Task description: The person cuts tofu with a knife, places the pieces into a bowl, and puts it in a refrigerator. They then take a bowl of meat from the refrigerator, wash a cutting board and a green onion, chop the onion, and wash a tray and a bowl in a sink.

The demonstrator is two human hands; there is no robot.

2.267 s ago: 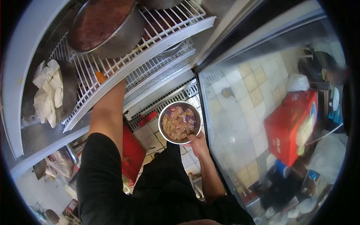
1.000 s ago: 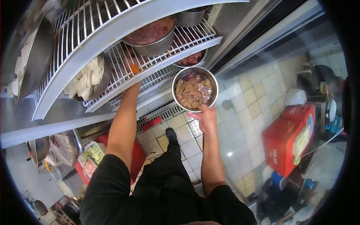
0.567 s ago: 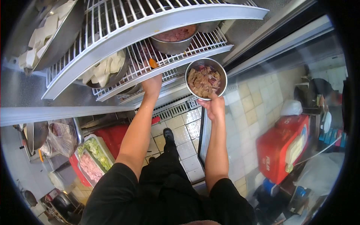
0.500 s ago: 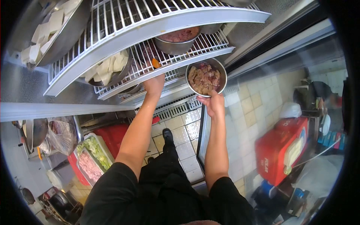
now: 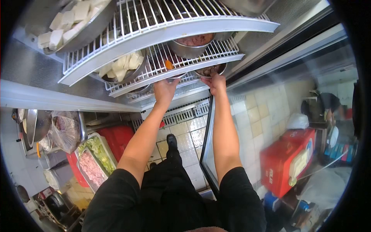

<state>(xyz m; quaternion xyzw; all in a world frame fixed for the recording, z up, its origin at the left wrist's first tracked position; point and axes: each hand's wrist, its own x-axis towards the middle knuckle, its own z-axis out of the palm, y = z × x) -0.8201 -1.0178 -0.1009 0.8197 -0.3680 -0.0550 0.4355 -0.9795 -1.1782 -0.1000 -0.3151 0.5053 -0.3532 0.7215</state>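
Observation:
A round metal bowl of raw meat [image 5: 209, 72] is partly under the front edge of a white wire shelf, and my right hand [image 5: 216, 82] grips its near rim. To its left, my left hand [image 5: 165, 91] reaches below the same shelf edge, its thumb and fingers closed at the rim of another metal bowl [image 5: 178, 75]. Most of that second bowl is hidden by the shelf, as are some of the left fingertips. On the shelf above, an orange piece [image 5: 169, 65] lies near the front edge.
Pots of minced meat [image 5: 194, 41] and pale cut pieces [image 5: 123, 66] stand on the wire shelf [image 5: 176, 72]. White blocks fill a large bowl [image 5: 79, 17] higher up. The open glass door [image 5: 207, 150] is at my right. Trays of greens [image 5: 94, 149] and pink meat [image 5: 92, 170] sit lower left.
My right hand has moved the meat bowl inward, partly beneath the shelf edge. My left hand has shifted slightly right and down, and a second bowl's rim now shows beside it.

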